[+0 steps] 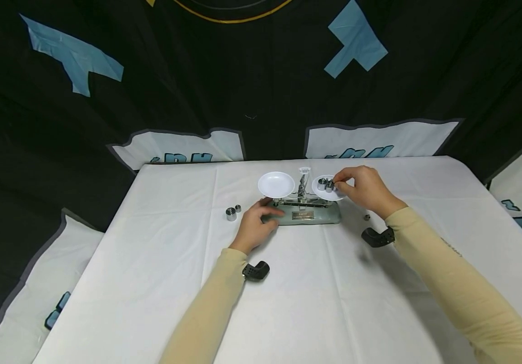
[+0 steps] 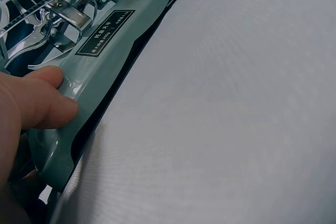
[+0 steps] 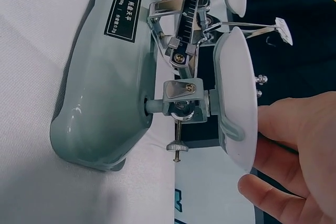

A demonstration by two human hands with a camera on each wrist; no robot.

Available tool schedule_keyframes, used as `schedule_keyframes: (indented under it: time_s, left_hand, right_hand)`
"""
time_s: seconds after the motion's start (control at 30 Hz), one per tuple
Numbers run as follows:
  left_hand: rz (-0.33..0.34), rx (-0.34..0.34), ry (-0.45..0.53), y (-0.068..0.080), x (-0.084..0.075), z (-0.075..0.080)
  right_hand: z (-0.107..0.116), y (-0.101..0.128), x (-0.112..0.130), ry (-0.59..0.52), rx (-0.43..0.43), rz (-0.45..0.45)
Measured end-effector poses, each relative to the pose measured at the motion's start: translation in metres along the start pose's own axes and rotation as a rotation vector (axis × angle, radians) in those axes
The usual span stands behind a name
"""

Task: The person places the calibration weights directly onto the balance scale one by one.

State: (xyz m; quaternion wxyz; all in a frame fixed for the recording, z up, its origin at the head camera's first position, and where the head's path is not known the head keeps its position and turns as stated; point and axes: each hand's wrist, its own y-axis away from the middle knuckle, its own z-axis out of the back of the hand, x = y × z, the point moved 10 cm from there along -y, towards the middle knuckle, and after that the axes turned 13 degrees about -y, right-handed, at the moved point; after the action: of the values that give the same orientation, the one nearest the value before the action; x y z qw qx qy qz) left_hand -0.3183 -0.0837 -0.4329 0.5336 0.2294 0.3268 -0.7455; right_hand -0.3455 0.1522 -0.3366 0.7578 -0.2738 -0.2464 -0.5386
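Pan balance (image 1: 317, 216) is standing on the white-covered table (image 1: 288, 293). Left hand (image 1: 256, 227) is gripping the left end of the base, fingers bending around it. Right hand (image 1: 364, 188) is working over the right pan (image 1: 326, 195), thumb and fingers bending together beside metal weights (image 1: 322, 184); cannot tell whether it is pinching one. Two loose weights (image 1: 231, 214) are sitting left of the base.
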Motion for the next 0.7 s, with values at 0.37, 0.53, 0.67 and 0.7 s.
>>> schedule_keyframes:
  time_s: [0.37, 0.53, 0.67, 0.7]
  left_hand:
    - [0.007, 0.007, 0.001, 0.001, 0.001, 0.0]
    - [0.008, 0.006, 0.003, 0.001, 0.002, -0.001]
    - [0.004, 0.003, 0.0, 0.0, 0.001, -0.001]
    - [0.001, 0.001, -0.001, 0.0, 0.0, 0.0]
  right_hand:
    - [0.014, 0.005, 0.004, 0.008, -0.027, 0.038]
    - [0.023, 0.013, -0.001, 0.019, -0.04, 0.034]
    - [0.035, 0.022, -0.009, 0.026, -0.055, 0.015]
    - [0.038, 0.024, -0.012, 0.026, -0.057, 0.002]
